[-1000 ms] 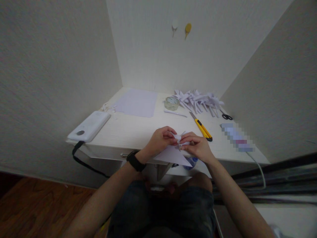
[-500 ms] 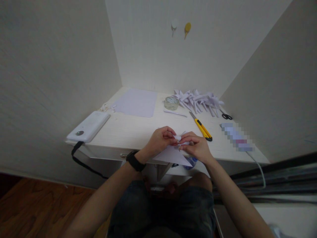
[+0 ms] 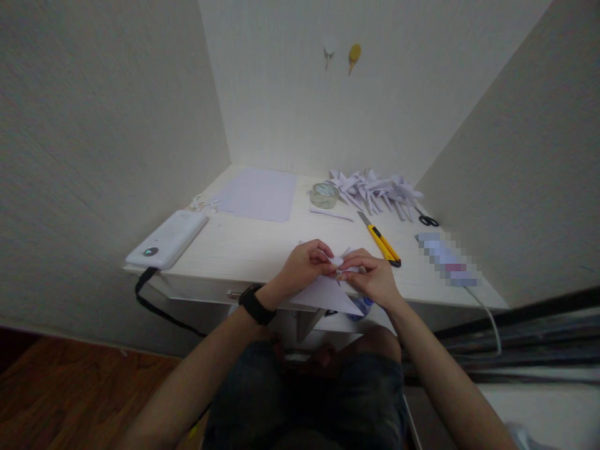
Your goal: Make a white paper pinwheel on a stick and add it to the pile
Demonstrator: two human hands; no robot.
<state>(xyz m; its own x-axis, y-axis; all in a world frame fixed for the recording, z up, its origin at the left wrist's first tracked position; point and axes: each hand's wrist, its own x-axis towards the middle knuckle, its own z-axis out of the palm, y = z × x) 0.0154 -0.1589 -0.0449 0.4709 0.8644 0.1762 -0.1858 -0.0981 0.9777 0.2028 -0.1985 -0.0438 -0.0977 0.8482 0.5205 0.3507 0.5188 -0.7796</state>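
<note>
Over the front edge of the white desk (image 3: 244, 250), my left hand (image 3: 307, 264) and my right hand (image 3: 370, 273) meet at a cut piece of white paper (image 3: 325, 295). Both hands are closed, pinching its folded-in middle between thumbs and fingers. One pointed flap hangs toward my lap, and curled parts show between the fingertips. Exactly what sits at the pinched centre is hidden. Just right of my right hand lies a yellow utility knife (image 3: 380, 240), blade pointing away to the left. A thin rolled paper stick (image 3: 331, 214) rests beyond my hands.
White sheets (image 3: 262, 194) lie at the back left, with paper scraps (image 3: 201, 203) beside them. A tape roll (image 3: 324, 195), a pile of paper pinwheels (image 3: 375, 187) and black scissors (image 3: 428, 220) are at the back right. A white power bank (image 3: 169, 239) sits left; a blurred phone-like object (image 3: 447, 259) right.
My hands stay almost in place, still pinching the paper; the fingers at its middle have shifted very slightly. The indicator on the white power bank now looks lit.
</note>
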